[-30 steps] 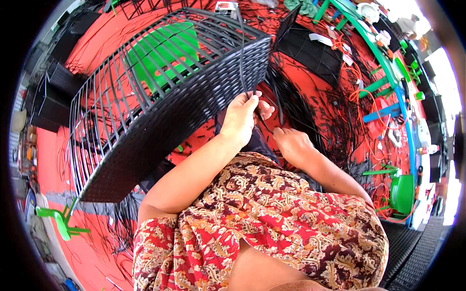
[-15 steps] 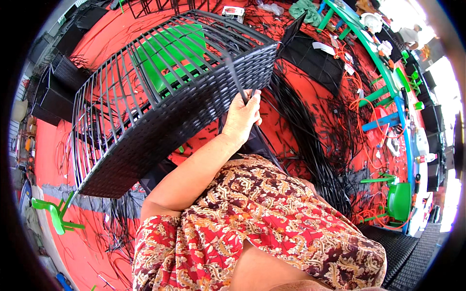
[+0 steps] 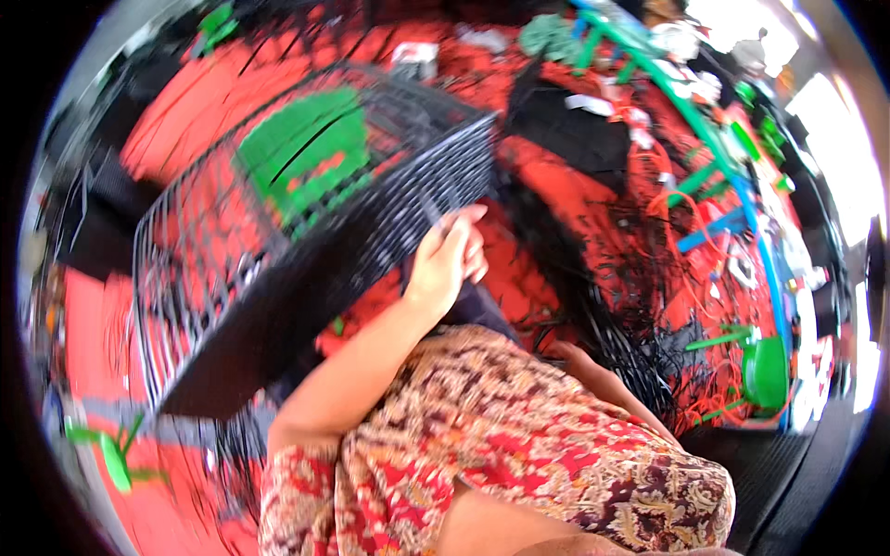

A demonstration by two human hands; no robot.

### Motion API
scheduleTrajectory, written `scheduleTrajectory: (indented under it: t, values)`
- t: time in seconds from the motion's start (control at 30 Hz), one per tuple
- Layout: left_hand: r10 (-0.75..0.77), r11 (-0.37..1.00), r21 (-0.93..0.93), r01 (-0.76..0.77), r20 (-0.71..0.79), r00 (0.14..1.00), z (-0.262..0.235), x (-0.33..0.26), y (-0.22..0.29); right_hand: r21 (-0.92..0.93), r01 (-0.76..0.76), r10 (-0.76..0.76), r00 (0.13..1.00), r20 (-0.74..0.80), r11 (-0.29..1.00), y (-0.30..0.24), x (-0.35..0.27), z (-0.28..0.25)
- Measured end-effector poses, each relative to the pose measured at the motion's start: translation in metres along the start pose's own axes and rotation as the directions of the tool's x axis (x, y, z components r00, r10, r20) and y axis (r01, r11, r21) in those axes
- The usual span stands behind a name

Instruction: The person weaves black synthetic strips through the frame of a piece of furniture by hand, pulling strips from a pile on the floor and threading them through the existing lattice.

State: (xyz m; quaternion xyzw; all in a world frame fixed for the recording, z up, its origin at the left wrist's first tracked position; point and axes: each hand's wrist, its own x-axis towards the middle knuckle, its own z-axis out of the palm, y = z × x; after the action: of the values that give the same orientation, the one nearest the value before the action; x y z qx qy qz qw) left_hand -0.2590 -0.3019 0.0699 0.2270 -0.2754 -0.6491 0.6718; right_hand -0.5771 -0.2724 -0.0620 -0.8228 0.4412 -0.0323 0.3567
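A black wicker frame (image 3: 431,176) leans in front of me, its side woven of flat strips and its upper face made of parallel bars. At its woven side, my left hand (image 3: 450,250) is closed, thumb and fingers pinching a dark flat wicker strip (image 3: 429,209) that blurs with motion. My right hand (image 3: 564,356) is low beside my patterned shirt, close to the long loose black strips. Only part of it shows, and its fingers are smeared.
A green plastic chair (image 3: 306,153) shows through the bars. Loose black strips (image 3: 603,324) lie in a bundle on the red floor (image 3: 519,269). A black woven panel (image 3: 575,139) lies beyond. Another green chair (image 3: 764,372) stands at right, near a long green-and-blue table frame (image 3: 742,190).
The view has shifted, so the frame and floor sit lower and further left. My left hand is lower, still pinching the strip. My right forearm and part of that hand have come into view.
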Motion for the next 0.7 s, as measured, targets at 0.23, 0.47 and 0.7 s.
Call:
scheduleTrajectory:
  t: [0.23,0.47,0.7]
  values:
    - [-0.004,0.980,0.198,-0.024,0.138,0.990,-0.003,-0.018,-0.013,0.722,0.425,-0.257,0.905,-0.339,0.545,-0.179,0.119,-0.080]
    - [0.017,0.985,0.165,-0.048,0.181,0.983,-0.017,-0.017,-0.006,0.860,0.289,-0.216,0.953,-0.215,0.421,-0.213,0.134,-0.090]
    - [0.092,0.977,-0.205,-0.056,0.173,0.981,-0.020,-0.017,0.031,0.424,0.250,-0.299,0.953,0.054,0.870,-0.193,0.094,-0.109]
